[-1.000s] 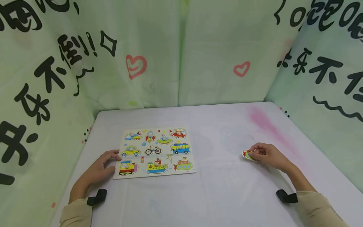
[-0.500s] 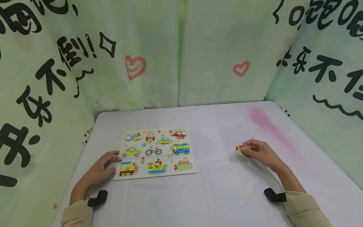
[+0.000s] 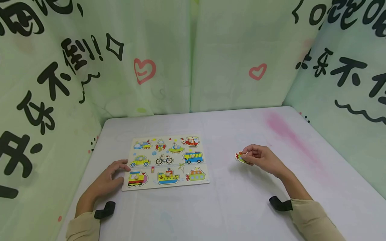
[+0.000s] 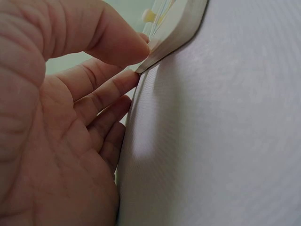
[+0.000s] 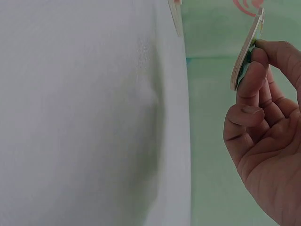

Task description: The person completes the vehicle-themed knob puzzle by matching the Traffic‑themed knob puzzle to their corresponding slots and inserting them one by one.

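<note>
On the white table lies a wooden puzzle board (image 3: 152, 184) with vehicle pictures: plane, rocket, helicopter, car, bicycle, bus, train, ship and submarine. My left hand (image 3: 104, 179) rests beside it, fingertips touching its left edge. In the left wrist view the thumb (image 4: 124, 44) lies near the board's corner. To the right of the board, above the table, my right hand (image 3: 265, 160) pinches a small flat puzzle piece (image 3: 239, 157) with red and yellow-green on it. The right wrist view shows the piece (image 5: 243, 59) edge-on between thumb and fingers; most of its face is hidden.
Green curtains (image 3: 169, 93) with black writing and red hearts hang behind and at both sides of the table (image 3: 229, 207). A pink stain (image 3: 280, 125) marks the cloth at back right. Black straps with camera mounts (image 3: 280, 203) sit on both wrists.
My right hand has moved left toward the board with the puzzle piece pinched in it. The left hand has stayed at the board's left edge.
</note>
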The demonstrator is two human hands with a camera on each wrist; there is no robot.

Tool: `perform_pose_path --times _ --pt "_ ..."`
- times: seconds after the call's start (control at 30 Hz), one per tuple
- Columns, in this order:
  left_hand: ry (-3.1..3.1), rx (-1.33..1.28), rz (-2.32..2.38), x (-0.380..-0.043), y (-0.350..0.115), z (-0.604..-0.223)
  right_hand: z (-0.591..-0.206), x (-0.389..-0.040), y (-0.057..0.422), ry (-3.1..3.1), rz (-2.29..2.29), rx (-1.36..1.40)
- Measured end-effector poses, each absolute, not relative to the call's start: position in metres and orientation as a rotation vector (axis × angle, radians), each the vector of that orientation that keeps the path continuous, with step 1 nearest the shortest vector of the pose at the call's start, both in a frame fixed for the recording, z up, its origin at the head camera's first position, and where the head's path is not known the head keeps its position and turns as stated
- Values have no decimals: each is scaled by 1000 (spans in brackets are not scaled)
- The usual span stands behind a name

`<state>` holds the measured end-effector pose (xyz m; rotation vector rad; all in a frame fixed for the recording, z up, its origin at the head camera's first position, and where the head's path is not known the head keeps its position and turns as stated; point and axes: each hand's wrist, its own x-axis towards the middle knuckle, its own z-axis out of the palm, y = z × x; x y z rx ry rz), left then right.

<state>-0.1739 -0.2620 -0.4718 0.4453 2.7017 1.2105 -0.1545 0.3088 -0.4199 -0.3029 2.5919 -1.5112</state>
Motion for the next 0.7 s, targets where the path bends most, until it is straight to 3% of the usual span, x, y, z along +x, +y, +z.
perform_pose_path --times 0.7 --pt "2704 421 1200 -176 -262 -473 -422 -171 233 2470 -1451 -522"
